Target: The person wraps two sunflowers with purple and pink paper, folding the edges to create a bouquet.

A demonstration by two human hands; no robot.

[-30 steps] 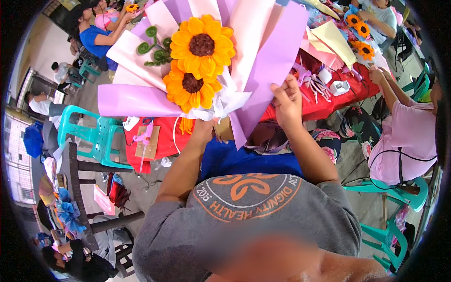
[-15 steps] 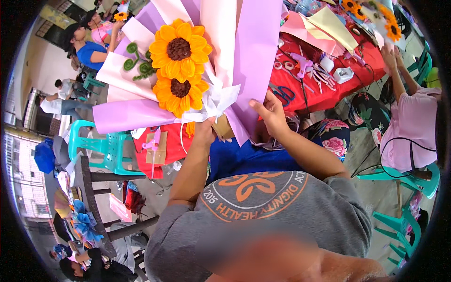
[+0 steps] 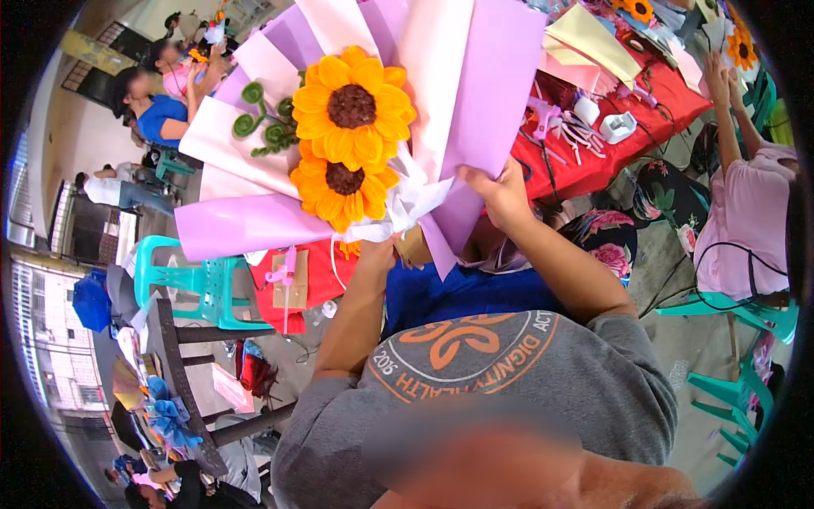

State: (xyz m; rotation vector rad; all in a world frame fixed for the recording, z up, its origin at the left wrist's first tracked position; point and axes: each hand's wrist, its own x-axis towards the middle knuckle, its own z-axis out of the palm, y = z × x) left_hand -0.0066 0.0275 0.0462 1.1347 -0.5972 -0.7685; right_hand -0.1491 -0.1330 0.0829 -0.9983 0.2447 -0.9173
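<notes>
A bouquet holds two orange sunflowers (image 3: 351,106) with dark brown centres and curled green sprigs (image 3: 270,127) at their left. Pink and lilac wrapping paper (image 3: 492,93) fans out around them, gathered by a white ribbon (image 3: 411,199) below the blooms. My left hand (image 3: 378,251) is closed round the wrapped base under the ribbon; most of its fingers are hidden. With thumb on top, my right hand (image 3: 500,193) pinches the right edge of the lilac paper. The bouquet is tilted up in front of me.
On the red-covered table (image 3: 623,153) lie a pink glue gun (image 3: 543,114), white tape dispensers and paper sheets. Another glue gun (image 3: 287,270) rests on cardboard at left. Green plastic chairs (image 3: 203,284) stand about. A person in pink (image 3: 746,212) works at the right.
The bouquet and both hands sit slightly further right and lower in view, as do the surroundings. Both hands keep their hold. The scissors are now hidden behind the paper.
</notes>
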